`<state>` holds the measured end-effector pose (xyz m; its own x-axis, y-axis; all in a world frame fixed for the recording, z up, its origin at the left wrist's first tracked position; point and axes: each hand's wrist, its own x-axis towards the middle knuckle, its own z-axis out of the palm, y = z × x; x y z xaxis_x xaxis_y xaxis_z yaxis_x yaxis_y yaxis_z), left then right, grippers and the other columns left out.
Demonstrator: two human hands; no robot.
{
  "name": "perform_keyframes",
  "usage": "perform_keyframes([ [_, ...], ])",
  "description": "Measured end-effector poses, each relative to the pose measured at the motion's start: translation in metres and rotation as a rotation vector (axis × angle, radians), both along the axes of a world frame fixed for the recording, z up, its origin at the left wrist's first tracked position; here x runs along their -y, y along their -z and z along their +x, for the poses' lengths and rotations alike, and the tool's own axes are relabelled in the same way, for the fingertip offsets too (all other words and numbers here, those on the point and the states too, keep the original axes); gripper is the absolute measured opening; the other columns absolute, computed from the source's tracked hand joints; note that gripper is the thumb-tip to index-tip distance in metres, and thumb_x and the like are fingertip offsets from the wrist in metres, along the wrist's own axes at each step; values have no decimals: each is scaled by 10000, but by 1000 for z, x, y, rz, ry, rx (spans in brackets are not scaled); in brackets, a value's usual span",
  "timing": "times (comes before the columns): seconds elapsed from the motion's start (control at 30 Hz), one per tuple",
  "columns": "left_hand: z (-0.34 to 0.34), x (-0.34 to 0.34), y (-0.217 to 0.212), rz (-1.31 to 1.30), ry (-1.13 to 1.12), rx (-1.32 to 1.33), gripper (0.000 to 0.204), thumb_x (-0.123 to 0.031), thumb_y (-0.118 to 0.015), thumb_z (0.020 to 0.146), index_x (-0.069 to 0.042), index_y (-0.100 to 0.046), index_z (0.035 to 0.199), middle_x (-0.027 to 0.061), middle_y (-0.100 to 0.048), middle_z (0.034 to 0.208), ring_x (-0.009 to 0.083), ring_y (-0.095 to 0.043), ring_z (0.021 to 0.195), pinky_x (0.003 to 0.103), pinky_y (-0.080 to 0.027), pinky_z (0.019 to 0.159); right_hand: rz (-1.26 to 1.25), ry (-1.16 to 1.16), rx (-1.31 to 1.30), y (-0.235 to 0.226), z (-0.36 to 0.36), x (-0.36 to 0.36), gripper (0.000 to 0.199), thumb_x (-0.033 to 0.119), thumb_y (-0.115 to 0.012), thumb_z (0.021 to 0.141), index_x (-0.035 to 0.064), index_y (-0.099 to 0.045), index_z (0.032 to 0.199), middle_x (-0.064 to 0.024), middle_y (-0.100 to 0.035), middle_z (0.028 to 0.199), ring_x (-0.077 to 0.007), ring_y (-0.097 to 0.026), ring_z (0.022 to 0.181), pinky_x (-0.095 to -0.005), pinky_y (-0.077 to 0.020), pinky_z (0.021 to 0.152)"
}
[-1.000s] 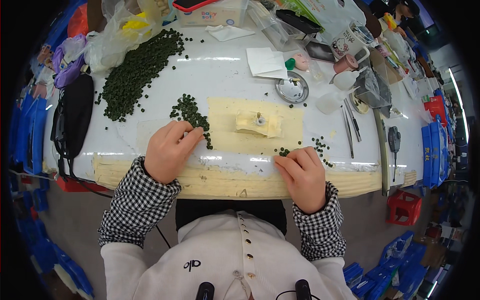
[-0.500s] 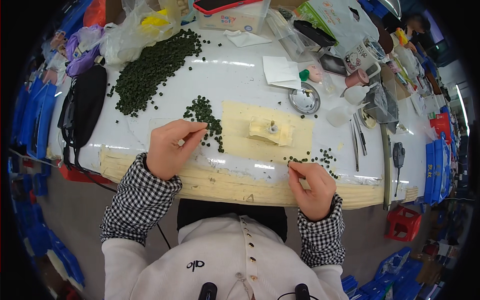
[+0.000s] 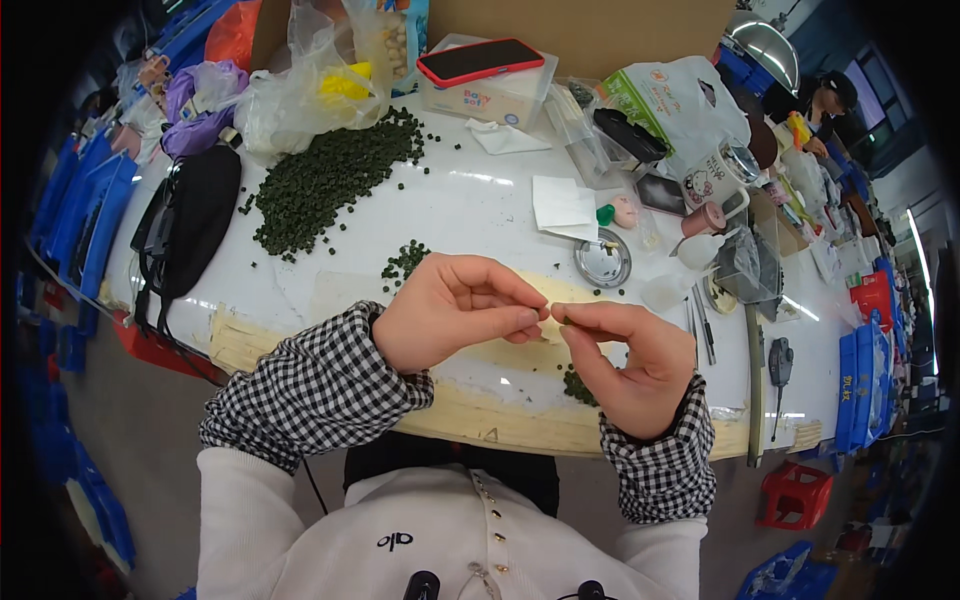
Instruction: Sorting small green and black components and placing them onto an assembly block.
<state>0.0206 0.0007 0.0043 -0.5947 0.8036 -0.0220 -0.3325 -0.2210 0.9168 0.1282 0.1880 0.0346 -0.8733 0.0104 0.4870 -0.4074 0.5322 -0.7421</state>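
My left hand (image 3: 462, 312) and my right hand (image 3: 632, 358) meet fingertip to fingertip above a pale yellow sheet (image 3: 500, 353) near the table's front. Between the right thumb and index finger is a small dark green bead (image 3: 566, 321). The left thumb and index finger are pinched together; what they hold, if anything, is too small to make out. A little cluster of green beads (image 3: 404, 262) lies just beyond the left hand. Another group of beads (image 3: 577, 387) sits beside the right hand, partly covered by it. The hands mostly hide the cream block on the sheet.
A large heap of green beads (image 3: 330, 180) spreads at the back left, near a black pouch (image 3: 190, 235). Toward the right are a round metal lid (image 3: 603, 260), white tissues (image 3: 564, 205), tweezers (image 3: 704, 325) and a mug (image 3: 715, 180). A red-edged phone (image 3: 480, 62) tops a plastic box.
Both hands have come together over the yellow sheet, the left moving right and the right moving up and inward. The view has shifted, showing more of the table's far side.
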Motion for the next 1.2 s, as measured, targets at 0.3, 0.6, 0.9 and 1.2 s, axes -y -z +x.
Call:
perform_keyframes([
  [0.3,-12,-6,19,96,-11,22,232,14,-579,930,43,-631,1154,130,-690,1022,160,-673,903,269,-557,831,-257,-24,143,18,-16,-6,194,-56,-662,847,-46,-666,1041,-125,-715,977,-151,-691,885,-248,-539,788],
  [0.6,-15,3,31,141,21,94,204,-6,-613,922,56,-606,1115,152,-687,1005,186,-684,893,293,-569,831,-467,-105,266,24,-17,1,214,-74,-628,866,-80,-629,1080,-149,-700,1017,-180,-679,963,-280,-541,867],
  [0.9,-12,1,25,130,12,106,204,11,-616,914,63,-622,1112,166,-684,1042,197,-685,926,288,-570,840,-529,-87,264,30,-19,2,198,-61,-634,872,-65,-646,1070,-128,-697,975,-176,-671,939,-284,-535,851],
  [1.2,-7,-1,26,190,-73,-138,215,52,-627,893,66,-628,1107,146,-681,1030,177,-678,940,277,-561,843,-187,2,143,30,-20,3,190,-27,-643,867,-25,-672,1055,-135,-686,920,-205,-667,825,-265,-516,727],
])
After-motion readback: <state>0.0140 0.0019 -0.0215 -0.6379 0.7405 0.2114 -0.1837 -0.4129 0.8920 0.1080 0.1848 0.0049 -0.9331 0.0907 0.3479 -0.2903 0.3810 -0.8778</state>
